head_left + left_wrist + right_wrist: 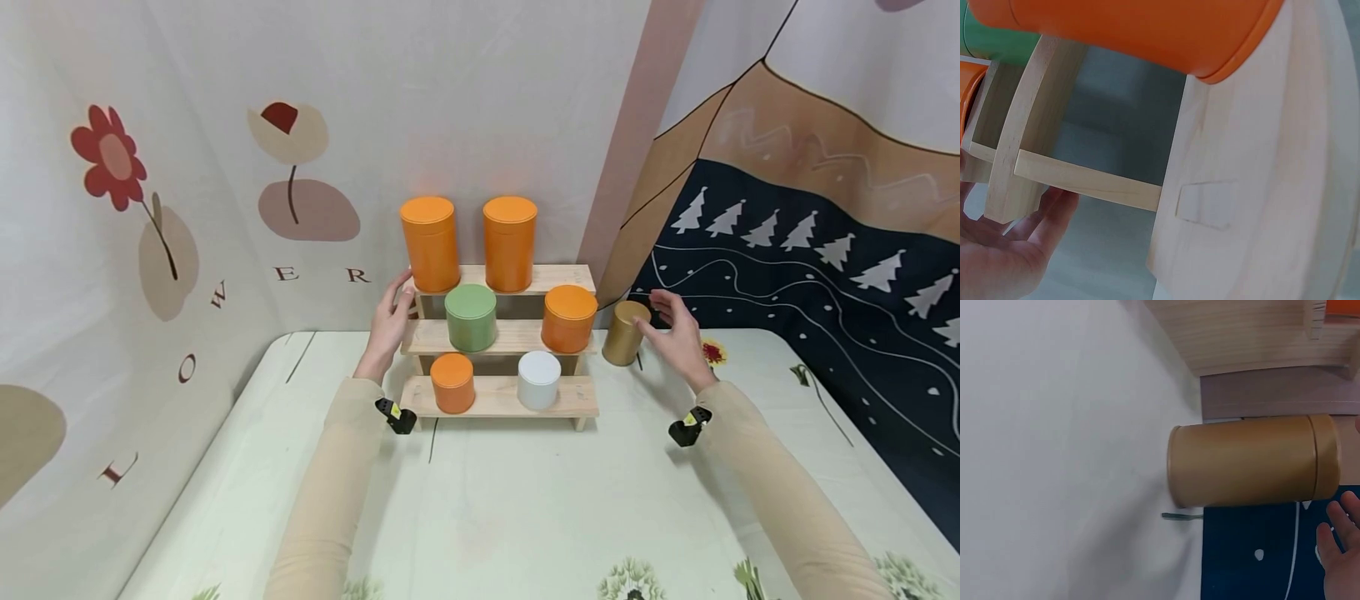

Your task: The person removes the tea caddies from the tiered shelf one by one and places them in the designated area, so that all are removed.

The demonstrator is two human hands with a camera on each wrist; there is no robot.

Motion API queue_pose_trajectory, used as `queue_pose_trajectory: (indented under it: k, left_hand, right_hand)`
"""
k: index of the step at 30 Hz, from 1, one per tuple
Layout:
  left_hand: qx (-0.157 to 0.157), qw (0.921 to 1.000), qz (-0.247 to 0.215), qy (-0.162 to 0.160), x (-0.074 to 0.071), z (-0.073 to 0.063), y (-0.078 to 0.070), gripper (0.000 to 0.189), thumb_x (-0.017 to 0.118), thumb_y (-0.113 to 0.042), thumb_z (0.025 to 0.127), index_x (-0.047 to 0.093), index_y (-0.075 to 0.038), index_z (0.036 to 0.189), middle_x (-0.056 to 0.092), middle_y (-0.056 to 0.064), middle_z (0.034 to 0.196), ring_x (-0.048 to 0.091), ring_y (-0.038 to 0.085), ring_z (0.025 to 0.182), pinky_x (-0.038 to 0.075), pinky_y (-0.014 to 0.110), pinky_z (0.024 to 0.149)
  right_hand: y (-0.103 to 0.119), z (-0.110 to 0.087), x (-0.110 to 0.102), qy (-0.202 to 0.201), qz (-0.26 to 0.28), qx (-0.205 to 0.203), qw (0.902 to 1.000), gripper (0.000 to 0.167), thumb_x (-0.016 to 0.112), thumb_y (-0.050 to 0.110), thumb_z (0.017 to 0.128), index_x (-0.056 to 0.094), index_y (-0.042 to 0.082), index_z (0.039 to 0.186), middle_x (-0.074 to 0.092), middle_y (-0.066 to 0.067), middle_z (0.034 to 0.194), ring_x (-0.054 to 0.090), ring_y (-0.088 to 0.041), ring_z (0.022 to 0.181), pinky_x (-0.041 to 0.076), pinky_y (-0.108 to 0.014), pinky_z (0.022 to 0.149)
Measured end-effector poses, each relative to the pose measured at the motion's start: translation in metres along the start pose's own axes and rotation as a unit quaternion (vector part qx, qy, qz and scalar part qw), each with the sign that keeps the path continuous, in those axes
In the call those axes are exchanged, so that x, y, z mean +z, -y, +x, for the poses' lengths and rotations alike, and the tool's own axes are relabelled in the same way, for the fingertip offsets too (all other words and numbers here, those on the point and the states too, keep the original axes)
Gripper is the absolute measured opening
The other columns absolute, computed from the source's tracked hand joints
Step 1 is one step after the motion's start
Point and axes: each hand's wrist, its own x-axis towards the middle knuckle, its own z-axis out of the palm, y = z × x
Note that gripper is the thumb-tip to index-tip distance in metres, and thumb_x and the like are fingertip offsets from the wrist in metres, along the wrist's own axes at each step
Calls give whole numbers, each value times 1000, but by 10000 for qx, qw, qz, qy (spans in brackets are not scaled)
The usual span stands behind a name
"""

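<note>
One three-tier wooden rack (495,391) bears four orange canisters (510,250), one green canister (471,323) and one white canister (537,383); one gold canister (622,340) stands just right. Two hands, well apart, fingers loosely extended: left hand (386,327) beside the rack, right hand (678,340) at the gold canister, contact unclear.

Gold canister (622,335): plain brownish gold, lid included
Top-step canisters (510,247): solid orange
Middle-step tins (471,320): one green, one orange
Bottom-step tins (538,382): one orange, one white
Stepped stand (495,396): pale wood, faint grain
Table (495,492): off-white, printed green plants
Back cloth (480,100): off-white, red-and-beige flowers, dark letters
Side cloth (757,271): navy, white trees and lines, tan hills
Sleeves (326,483): beige
</note>
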Motion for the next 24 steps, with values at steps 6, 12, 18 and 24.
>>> queue_pose_trajectory:
  k: [6, 12, 18, 24]
  left_hand:
    - [-27, 10000, -65, 33, 0, -1, -1, 55, 39, -53, 100, 32, -33, 151, 29, 3, 155, 45, 30, 128, 40, 45, 103]
    - [6, 10000, -24, 14, -1, -1, -1, 55, 39, -52, 100, 32, -33, 151, 29, 2, 155, 45, 29, 129, 38, 46, 104]
    - [30, 10000, -2, 27, 0, -1, -1, 56, 38, -53, 100, 32, -33, 151, 29, 2, 155, 44, 30, 129, 37, 47, 105]
    - [16, 10000, 37, -17, 0, 1, -1, 54, 38, -53, 100, 32, -33, 151, 28, 0, 155, 41, 29, 132, 35, 48, 106]
  right_hand:
    - [10, 6, -4, -3, 47, -175, 9998, 54, 66, 12, 93, 40, -7, 136, 45, -25, 136, 43, -40, 127, 32, -50, 107]
    - [18, 10, -7, 65, 47, -214, 9997, 56, 65, 18, 94, 40, -5, 138, 45, -24, 137, 43, -39, 127, 32, -49, 108]
    - [28, 13, -8, 108, 87, -257, 9996, 57, 65, 20, 94, 40, -3, 139, 46, -23, 138, 43, -38, 128, 31, -48, 109]
    - [39, 16, -7, 160, 190, -190, 9995, 58, 65, 22, 94, 39, -1, 141, 43, -21, 140, 41, -36, 130, 31, -47, 110]
